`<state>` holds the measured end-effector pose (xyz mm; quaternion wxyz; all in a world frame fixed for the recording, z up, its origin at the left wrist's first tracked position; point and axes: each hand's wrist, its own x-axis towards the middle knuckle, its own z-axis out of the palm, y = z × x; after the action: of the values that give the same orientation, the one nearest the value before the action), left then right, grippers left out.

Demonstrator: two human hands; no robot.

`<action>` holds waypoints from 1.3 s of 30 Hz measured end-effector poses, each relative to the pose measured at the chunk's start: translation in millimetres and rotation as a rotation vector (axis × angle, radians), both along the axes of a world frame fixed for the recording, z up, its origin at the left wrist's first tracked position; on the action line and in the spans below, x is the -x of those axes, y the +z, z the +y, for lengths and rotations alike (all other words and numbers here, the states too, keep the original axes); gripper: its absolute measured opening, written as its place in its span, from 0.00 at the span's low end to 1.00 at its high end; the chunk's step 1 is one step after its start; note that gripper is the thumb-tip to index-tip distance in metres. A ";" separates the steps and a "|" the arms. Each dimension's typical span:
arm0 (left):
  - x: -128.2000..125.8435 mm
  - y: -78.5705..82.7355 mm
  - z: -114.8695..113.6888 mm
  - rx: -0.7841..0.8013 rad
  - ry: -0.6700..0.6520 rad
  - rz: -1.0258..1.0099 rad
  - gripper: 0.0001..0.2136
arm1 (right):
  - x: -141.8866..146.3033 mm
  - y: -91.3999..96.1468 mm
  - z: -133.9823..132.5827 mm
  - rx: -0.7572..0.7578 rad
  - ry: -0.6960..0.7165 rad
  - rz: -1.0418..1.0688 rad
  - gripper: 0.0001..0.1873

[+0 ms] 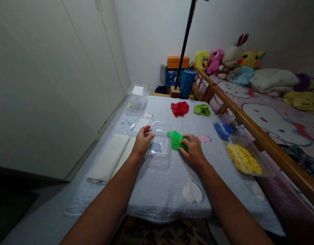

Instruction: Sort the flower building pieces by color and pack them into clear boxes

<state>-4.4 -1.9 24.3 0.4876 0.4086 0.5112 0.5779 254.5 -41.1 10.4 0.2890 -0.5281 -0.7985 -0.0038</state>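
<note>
A clear plastic box (160, 152) stands uncovered on the table in front of me. My left hand (143, 142) is at its left rim, thumb and fingers curled about the edge. Just right of the box lies a pile of bright green plastic snowflake pieces (176, 140), thin with notched edges. Over the right part of that pile my right hand (192, 148) rests with bent fingers closed on some of the pieces, hiding them. Beyond my left hand a clear lid (136, 127) with a white label lies flat.
Red pieces (179, 108) and olive-green pieces (202, 110) lie in piles farther back. At right, clear boxes hold blue pieces (223, 131) and yellow pieces (243, 159). A lidded box (137, 97) stands back left, a folded cloth (108, 156) nearer. A wooden bed rail (251, 123) borders the right.
</note>
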 end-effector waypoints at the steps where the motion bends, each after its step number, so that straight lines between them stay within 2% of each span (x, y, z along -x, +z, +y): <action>1: 0.8 0.0 -1.6 0.005 -0.007 -0.025 0.23 | 0.6 -0.3 0.4 -0.007 -0.001 0.016 0.06; 9: 4.4 2.4 -4.6 0.051 -0.051 -0.193 0.23 | 3.5 0.9 2.9 -0.008 -0.074 0.066 0.07; 13: 0.5 5.2 -13.0 0.060 -0.079 -0.182 0.25 | 3.2 1.6 6.3 0.004 -0.141 0.058 0.11; 19: -3.2 7.9 -20.7 0.043 -0.071 -0.135 0.24 | -1.9 9.2 6.3 0.015 -0.173 0.040 0.10; 23: -2.6 7.7 -19.9 0.029 -0.036 -0.127 0.23 | -8.7 13.9 -1.5 0.013 -0.153 0.011 0.11; 27: -1.9 9.1 -20.0 0.018 -0.012 -0.114 0.22 | -11.2 16.5 -10.5 0.108 -0.070 -0.061 0.20; 31: -1.3 11.4 -20.6 0.011 0.012 -0.104 0.21 | -9.7 18.6 -15.3 0.156 0.010 -0.104 0.24; 35: -0.7 11.6 -20.2 0.010 0.013 -0.104 0.21 | -9.4 18.4 -14.4 0.155 0.049 -0.137 0.18; 39: -0.2 10.0 -19.2 0.015 0.009 -0.102 0.21 | -9.4 15.2 -9.8 0.109 0.030 -0.100 0.13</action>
<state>-4.3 -21.0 34.3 0.5135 0.3728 0.4917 0.5963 264.0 -51.0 25.6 0.2195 -0.5303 -0.8187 0.0176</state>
